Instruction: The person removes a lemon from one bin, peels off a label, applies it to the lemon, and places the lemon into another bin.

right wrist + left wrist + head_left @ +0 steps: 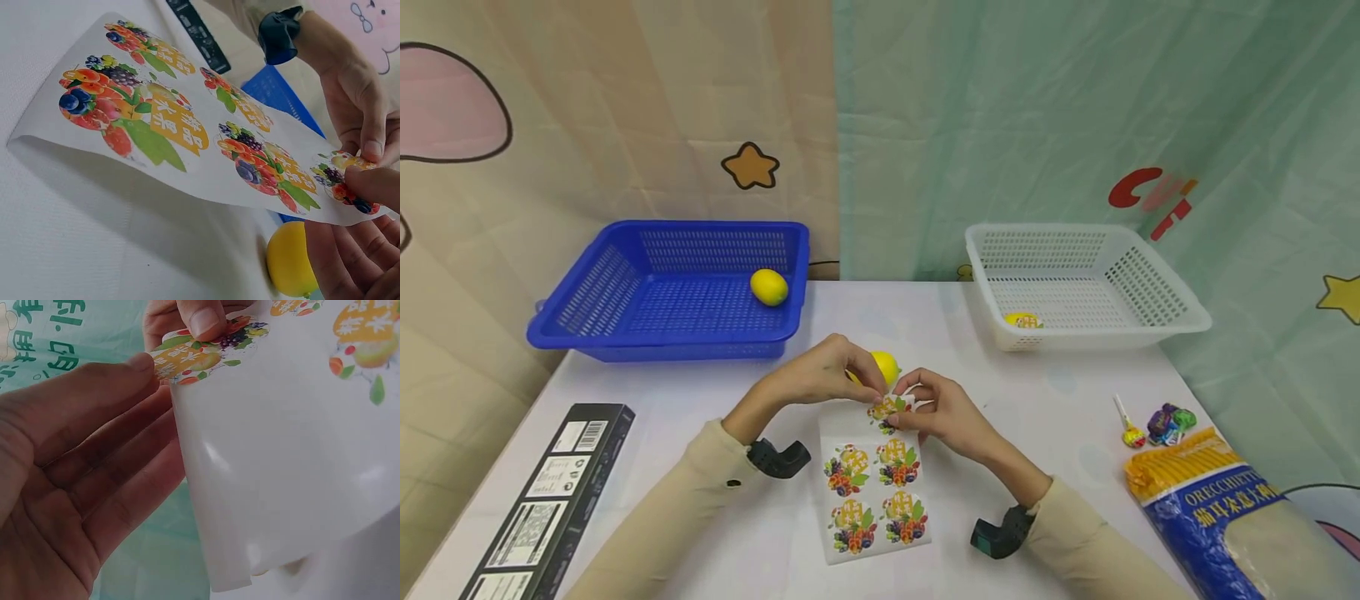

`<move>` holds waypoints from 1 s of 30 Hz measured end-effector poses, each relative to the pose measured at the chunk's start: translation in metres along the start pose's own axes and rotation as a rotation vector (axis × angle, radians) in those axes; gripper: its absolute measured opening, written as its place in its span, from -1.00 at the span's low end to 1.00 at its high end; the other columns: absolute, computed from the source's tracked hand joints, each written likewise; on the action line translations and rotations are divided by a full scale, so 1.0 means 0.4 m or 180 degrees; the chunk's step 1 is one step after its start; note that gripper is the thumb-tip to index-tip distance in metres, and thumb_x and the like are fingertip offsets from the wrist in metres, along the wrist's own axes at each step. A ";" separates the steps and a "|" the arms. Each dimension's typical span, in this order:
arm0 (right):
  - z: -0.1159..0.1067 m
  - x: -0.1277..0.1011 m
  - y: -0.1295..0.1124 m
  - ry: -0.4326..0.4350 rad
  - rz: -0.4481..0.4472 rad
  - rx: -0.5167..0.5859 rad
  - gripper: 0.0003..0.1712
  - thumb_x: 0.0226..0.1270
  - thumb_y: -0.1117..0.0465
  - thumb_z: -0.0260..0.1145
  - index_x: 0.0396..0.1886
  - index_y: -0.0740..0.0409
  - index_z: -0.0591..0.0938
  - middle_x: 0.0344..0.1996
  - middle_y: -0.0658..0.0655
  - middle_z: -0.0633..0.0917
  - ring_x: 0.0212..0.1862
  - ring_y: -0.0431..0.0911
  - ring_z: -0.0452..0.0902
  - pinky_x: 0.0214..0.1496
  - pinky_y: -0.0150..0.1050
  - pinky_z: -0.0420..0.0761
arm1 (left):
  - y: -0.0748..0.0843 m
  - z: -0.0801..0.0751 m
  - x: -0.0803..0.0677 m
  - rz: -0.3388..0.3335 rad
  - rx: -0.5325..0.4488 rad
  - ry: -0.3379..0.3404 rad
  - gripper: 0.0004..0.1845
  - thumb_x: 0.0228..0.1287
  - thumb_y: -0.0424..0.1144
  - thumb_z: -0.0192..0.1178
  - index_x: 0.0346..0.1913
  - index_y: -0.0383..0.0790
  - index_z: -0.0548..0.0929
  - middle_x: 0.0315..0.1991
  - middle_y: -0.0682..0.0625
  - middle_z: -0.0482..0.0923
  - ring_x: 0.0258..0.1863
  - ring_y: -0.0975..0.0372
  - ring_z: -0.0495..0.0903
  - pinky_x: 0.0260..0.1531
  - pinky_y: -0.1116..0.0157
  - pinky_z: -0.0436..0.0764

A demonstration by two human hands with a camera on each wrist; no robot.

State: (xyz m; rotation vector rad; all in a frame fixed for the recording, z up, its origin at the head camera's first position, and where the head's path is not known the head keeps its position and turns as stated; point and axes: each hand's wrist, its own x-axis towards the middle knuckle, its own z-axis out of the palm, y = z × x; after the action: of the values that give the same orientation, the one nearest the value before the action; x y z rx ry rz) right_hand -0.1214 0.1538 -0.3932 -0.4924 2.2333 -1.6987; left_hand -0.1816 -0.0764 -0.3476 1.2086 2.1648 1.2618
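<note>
A white sticker sheet with fruit stickers lies on the table, its far end lifted. My left hand pinches the edge of the top fruit sticker, whose edge shows lifted off the backing in the left wrist view. My right hand pinches the sheet's top corner, thumb pressed on the sticker. In the right wrist view the sheet curves up to both hands, the sticker between their fingertips. A yellow lemon lies on the table just behind the hands, below the sheet.
A blue basket at the back left holds another lemon. A white basket at the back right holds a yellow fruit. A black box lies front left. Lollipops and a pasta bag lie at the right.
</note>
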 end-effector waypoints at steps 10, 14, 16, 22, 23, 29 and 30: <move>-0.012 -0.012 0.024 -0.0551 0.0165 0.0231 -0.37 0.19 0.35 0.45 0.22 0.28 0.40 -0.22 0.21 0.71 -0.35 0.02 0.71 -0.35 -0.11 0.71 | -0.001 -0.001 0.001 -0.0133 0.0031 0.0060 -0.96 0.15 -0.35 0.42 -0.39 -0.26 0.77 -0.45 0.07 0.70 -0.41 0.26 0.67 -0.32 0.29 0.69; -0.008 -0.012 0.031 -0.0664 0.0223 0.0257 -0.42 0.21 0.34 0.44 0.21 0.28 0.44 -0.18 0.23 0.73 -0.32 -0.01 0.71 -0.38 -0.18 0.71 | -0.007 0.002 -0.002 -0.0213 -0.0033 -0.0029 -0.96 0.17 -0.36 0.40 -0.38 -0.27 0.76 -0.46 0.07 0.69 -0.42 0.25 0.65 -0.32 0.29 0.68; -0.007 -0.011 0.034 -0.0707 0.0268 0.0276 -0.45 0.22 0.34 0.43 0.19 0.28 0.47 -0.14 0.26 0.73 -0.28 -0.02 0.72 -0.38 -0.20 0.71 | -0.010 0.004 -0.002 -0.0232 -0.0056 -0.0069 -0.95 0.17 -0.36 0.40 -0.36 -0.29 0.75 -0.45 0.06 0.69 -0.41 0.24 0.65 -0.31 0.28 0.68; -0.005 -0.010 0.037 -0.0759 0.0437 0.0296 -0.55 0.24 0.32 0.41 0.10 0.30 0.53 -0.13 0.22 0.74 -0.25 0.00 0.72 -0.37 -0.19 0.71 | -0.011 0.008 -0.002 -0.0212 -0.0180 -0.0135 -0.95 0.19 -0.39 0.37 -0.34 -0.33 0.73 -0.43 0.03 0.70 -0.37 0.13 0.68 -0.27 0.26 0.69; -0.005 -0.010 0.037 -0.0765 0.0473 0.0299 -0.56 0.24 0.32 0.42 0.09 0.30 0.53 -0.14 0.21 0.75 -0.25 0.01 0.72 -0.37 -0.19 0.71 | -0.011 0.007 -0.002 -0.0203 -0.0204 -0.0161 -0.96 0.19 -0.40 0.36 -0.34 -0.33 0.73 -0.42 0.02 0.70 -0.36 0.11 0.68 -0.26 0.25 0.69; 0.004 -0.017 0.042 -0.0863 0.0697 0.0250 -0.54 0.17 0.33 0.47 0.06 0.32 0.56 -0.24 0.16 0.75 -0.32 -0.05 0.70 -0.42 -0.26 0.69 | -0.009 -0.002 -0.005 -0.0089 -0.0281 -0.0202 -0.96 0.24 -0.40 0.32 -0.31 -0.33 0.71 -0.39 0.01 0.67 -0.33 0.01 0.66 -0.20 0.23 0.67; 0.005 -0.020 0.043 -0.0883 0.0715 0.0212 -0.56 0.16 0.33 0.48 0.03 0.33 0.57 -0.27 0.15 0.74 -0.35 -0.08 0.69 -0.44 -0.27 0.68 | -0.009 -0.006 -0.006 -0.0067 -0.0304 -0.0188 -0.95 0.24 -0.39 0.32 -0.30 -0.34 0.71 -0.39 0.01 0.67 -0.33 -0.03 0.66 -0.19 0.22 0.67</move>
State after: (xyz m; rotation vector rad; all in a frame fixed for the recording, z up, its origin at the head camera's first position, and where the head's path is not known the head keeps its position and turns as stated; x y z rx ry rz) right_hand -0.1150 0.1597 -0.4103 -0.4152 1.9491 -1.4863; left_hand -0.1834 -0.0804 -0.3495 1.1668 2.0461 1.2889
